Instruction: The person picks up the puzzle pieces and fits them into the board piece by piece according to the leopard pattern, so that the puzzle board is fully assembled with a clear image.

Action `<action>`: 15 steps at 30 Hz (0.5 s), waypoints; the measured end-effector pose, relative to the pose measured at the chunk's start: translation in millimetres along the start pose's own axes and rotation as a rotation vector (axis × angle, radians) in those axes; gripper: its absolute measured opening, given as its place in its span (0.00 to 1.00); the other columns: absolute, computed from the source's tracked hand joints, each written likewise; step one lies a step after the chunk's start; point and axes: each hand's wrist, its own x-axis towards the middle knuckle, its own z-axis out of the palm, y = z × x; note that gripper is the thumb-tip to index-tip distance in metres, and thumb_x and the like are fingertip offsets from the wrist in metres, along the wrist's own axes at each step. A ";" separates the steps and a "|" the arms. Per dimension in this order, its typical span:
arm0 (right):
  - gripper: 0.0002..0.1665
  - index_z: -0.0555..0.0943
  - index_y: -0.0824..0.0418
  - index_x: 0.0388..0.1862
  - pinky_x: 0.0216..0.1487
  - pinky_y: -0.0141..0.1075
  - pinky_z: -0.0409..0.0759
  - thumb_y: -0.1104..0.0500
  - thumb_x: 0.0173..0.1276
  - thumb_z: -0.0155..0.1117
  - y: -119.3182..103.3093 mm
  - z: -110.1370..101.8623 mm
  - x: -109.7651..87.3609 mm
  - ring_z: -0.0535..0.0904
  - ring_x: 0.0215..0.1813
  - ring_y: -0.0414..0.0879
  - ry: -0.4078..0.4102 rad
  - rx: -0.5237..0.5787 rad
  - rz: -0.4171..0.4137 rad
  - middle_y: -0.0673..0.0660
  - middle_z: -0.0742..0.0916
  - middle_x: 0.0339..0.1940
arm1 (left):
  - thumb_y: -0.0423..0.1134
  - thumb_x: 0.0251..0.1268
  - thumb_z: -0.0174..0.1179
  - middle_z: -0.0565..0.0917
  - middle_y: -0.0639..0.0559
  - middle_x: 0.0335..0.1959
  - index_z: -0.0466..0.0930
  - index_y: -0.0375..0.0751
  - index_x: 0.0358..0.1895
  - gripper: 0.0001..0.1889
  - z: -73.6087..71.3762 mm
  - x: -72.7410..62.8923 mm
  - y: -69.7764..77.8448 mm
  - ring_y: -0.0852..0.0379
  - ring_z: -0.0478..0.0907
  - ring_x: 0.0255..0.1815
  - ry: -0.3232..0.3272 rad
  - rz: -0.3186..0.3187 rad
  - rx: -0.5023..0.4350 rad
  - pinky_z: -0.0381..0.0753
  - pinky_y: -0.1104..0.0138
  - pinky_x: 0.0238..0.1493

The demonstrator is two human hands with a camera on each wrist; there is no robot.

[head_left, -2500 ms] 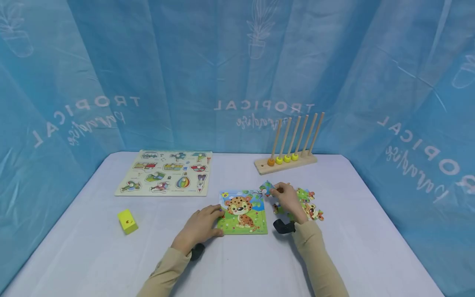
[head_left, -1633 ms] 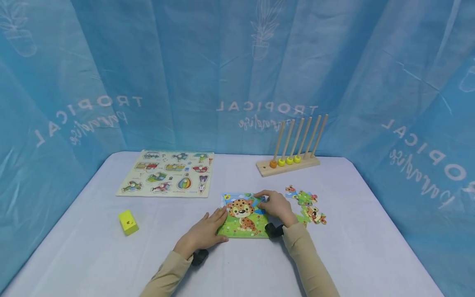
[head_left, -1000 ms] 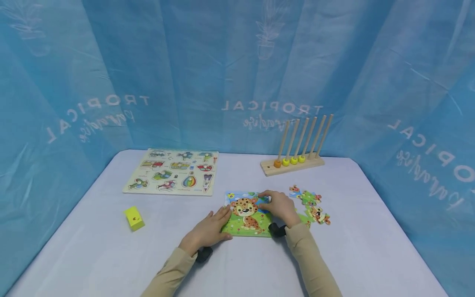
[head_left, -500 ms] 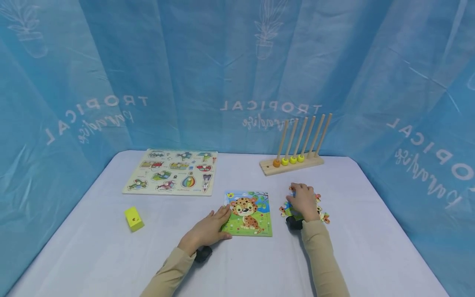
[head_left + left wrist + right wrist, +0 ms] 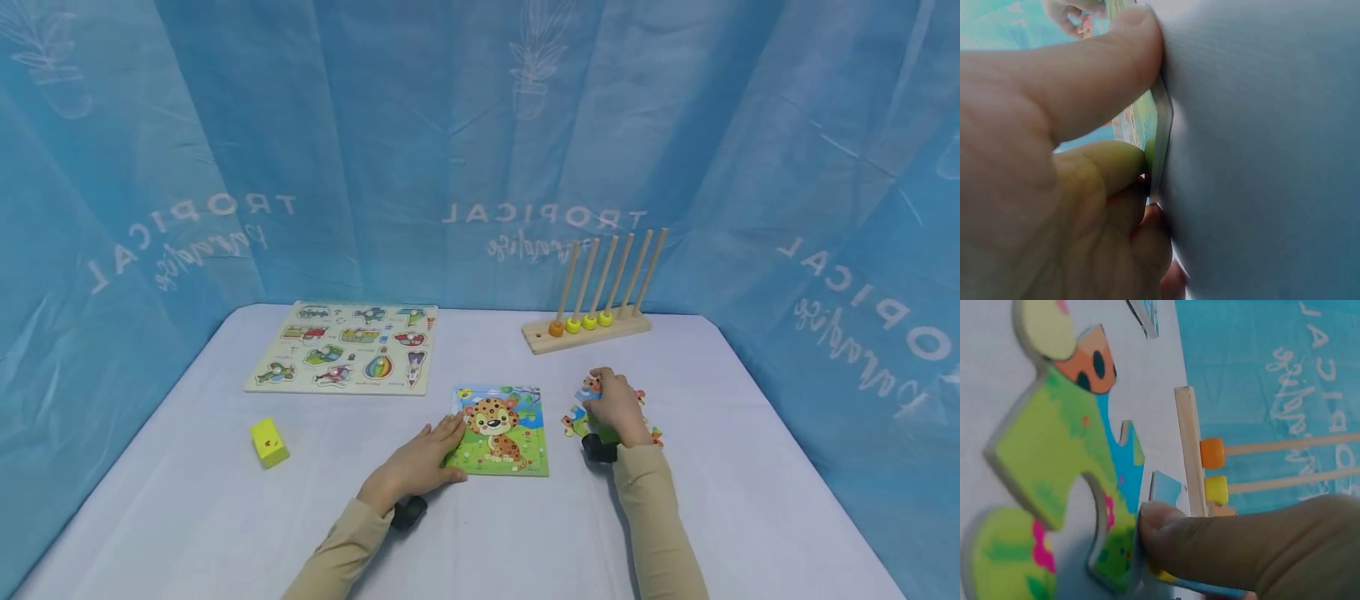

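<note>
The left hand (image 5: 417,464) rests on the left edge of a leopard jigsaw puzzle (image 5: 501,433) lying on the table. In the left wrist view its thumb (image 5: 1129,47) lies along the board's rim and its fingers bend at the edge. To the right, the right hand (image 5: 618,407) is over loose jigsaw pieces, with thumb and fingers around a light-blue jigsaw piece (image 5: 590,386) with an orange, spotted part. The right wrist view shows the thumb (image 5: 1175,534) across that piece, close to a green jigsaw piece (image 5: 1047,444); the other fingers are hidden.
A wooden peg stand (image 5: 585,332) with orange and yellow beads stands at the back right. A knob puzzle board (image 5: 345,348) with vehicle pictures lies at the back left. A yellow block (image 5: 268,442) is on the left. Behind the table (image 5: 510,542) hangs a blue curtain (image 5: 420,150).
The right hand brought a blue jigsaw piece to the puzzle's upper right, left it there, then moved right to the loose pieces. The left hand has stayed on the puzzle's left edge.
</note>
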 end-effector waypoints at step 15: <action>0.21 0.72 0.65 0.63 0.28 0.35 0.78 0.60 0.74 0.53 -17.1 -5.8 -7.1 0.77 0.27 0.44 0.003 0.433 -0.016 0.61 0.84 0.33 | 0.49 0.65 0.61 0.54 0.39 0.78 0.57 0.31 0.73 0.40 3.4 -1.5 4.1 0.40 0.51 0.78 0.012 -0.008 0.033 0.53 0.46 0.78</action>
